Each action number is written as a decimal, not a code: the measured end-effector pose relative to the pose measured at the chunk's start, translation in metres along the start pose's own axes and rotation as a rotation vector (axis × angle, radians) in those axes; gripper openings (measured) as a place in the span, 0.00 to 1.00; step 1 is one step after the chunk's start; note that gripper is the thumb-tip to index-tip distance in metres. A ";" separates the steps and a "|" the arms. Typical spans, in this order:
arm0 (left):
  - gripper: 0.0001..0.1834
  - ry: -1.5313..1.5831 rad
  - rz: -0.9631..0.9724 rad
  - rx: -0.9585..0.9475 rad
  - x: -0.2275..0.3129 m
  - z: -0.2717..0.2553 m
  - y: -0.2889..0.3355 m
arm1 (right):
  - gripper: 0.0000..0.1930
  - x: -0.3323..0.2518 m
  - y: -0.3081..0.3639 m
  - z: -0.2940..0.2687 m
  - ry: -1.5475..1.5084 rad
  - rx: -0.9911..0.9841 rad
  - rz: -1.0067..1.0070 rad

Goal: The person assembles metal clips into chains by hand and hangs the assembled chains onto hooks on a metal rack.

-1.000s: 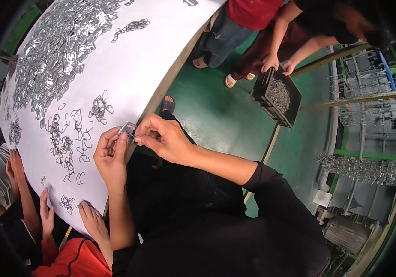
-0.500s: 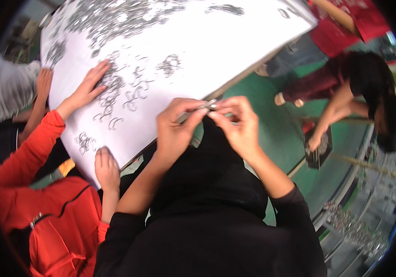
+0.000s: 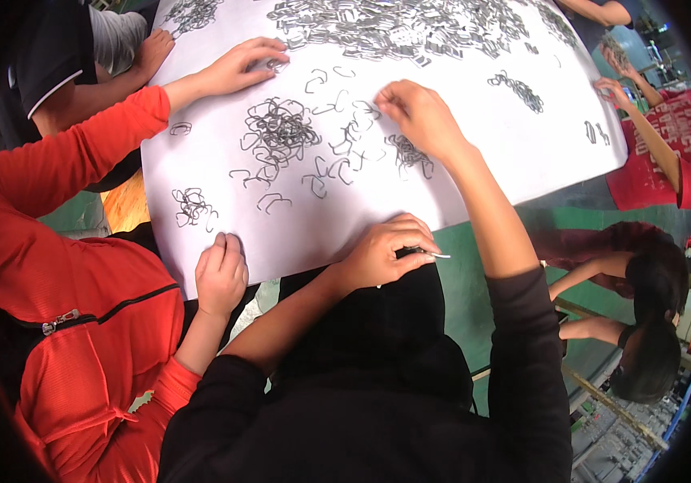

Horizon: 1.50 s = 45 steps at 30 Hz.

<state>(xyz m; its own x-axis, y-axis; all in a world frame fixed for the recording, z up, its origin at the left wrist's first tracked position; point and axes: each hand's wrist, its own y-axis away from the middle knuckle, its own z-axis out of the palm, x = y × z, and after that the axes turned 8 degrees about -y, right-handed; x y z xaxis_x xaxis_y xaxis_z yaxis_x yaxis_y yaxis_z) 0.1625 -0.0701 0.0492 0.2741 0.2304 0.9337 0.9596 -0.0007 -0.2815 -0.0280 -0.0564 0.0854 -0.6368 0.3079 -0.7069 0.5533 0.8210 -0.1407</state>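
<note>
At the table's front edge my left hand (image 3: 394,251) is closed around a small thin metal piece (image 3: 440,255), whose pale end sticks out past the thumb. My right hand (image 3: 422,117) reaches over the white tabletop (image 3: 515,173), its fingertips drawn together at the edge of some loose bent wire pieces (image 3: 355,135). Whether it pinches one of them is hidden. Just below that hand lies a small clump of dark wire pieces (image 3: 407,154). A larger tangled heap of them (image 3: 277,133) lies further left.
A big spread of flat metal loops (image 3: 398,24) covers the far side of the table. Beside me on the left, a co-worker in red (image 3: 96,322) has both hands at the table. Other people stand at the far left and right. A small wire pile (image 3: 516,90) lies right.
My hands, together on a small metal piece before, have parted. The right has gone forward over the wire pieces; the left keeps a piece at the table edge. The view has shifted.
</note>
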 end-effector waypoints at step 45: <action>0.05 0.098 0.056 -0.012 -0.012 0.001 0.004 | 0.18 -0.042 -0.083 0.043 0.057 -0.199 -0.167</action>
<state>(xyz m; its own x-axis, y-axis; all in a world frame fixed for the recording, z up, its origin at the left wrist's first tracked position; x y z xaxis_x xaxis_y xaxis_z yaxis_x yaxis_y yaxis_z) 0.1629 -0.0718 0.0365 0.3314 0.1336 0.9340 0.9432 -0.0223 -0.3315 -0.0241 -0.1583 0.0970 -0.7424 0.1826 -0.6446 0.3255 0.9392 -0.1089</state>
